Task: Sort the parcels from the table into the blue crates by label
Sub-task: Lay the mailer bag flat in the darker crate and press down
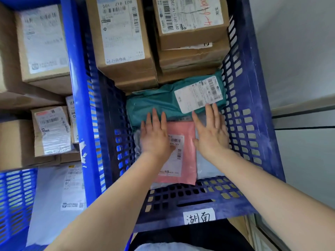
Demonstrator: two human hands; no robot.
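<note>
Fingers straight, holding nothing | left hand [154,136], right hand [211,133] flat over pink parcel [186,153] | teal parcel [154,105] at 12 o'clock | blue crate [250,124]

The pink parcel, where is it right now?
In the head view, the pink parcel lies flat in the dark blue crate, near its front wall, between both open hands, just in front of the green parcel.

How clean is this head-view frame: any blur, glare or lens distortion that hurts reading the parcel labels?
Head view: wide-angle bending bows the blue crate walls outward; light is even, shadows soft. The left-edge box label is smeared and unreadable, with a mild sheen. The pink mailer barcode is fairly sharp, partly covered by the left hand. The right hand overlaps the teal mailer label's edge.
</note>
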